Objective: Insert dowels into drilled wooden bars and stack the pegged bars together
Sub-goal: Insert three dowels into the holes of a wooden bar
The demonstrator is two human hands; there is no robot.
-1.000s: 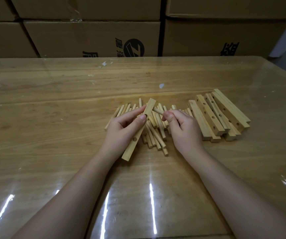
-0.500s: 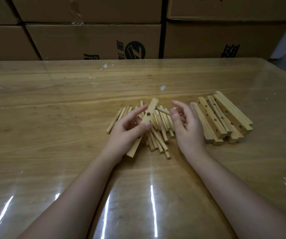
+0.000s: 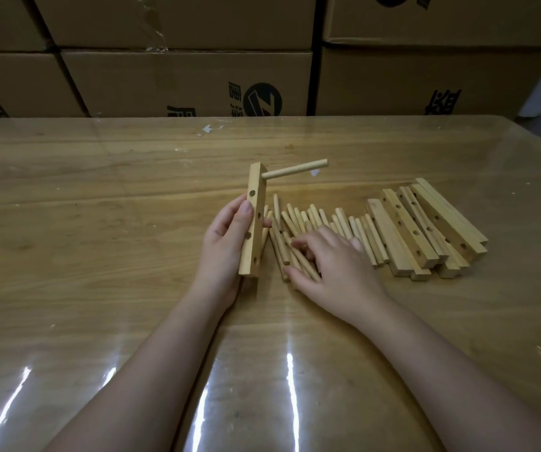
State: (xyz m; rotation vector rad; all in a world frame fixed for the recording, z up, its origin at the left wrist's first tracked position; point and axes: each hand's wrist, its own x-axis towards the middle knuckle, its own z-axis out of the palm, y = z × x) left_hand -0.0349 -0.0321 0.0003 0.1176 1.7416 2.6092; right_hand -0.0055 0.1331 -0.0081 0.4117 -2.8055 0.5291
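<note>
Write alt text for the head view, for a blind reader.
A left hand holds a pale drilled wooden bar, one round wooden dowel pegged near its far end, while the right hand touches loose dowels on a wooden table. More drilled bars lie rightward.

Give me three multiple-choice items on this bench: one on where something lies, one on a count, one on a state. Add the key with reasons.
1. The spare drilled bars lie:
A) left of the loose dowels
B) right of the loose dowels
C) under the left hand

2. Dowels seated in the held bar:
A) none
B) three
C) one

3. The held bar is:
A) roughly upright in the left hand's grip
B) lying flat among the loose dowels
C) held by the right hand

Key:
1 B, the bars are heaped on the right side of the dowel pile.
2 C, a single inserted dowel juts from its top end.
3 A, the left hand's fingers wrap it, while the right hand rests on the loose dowels.
</note>
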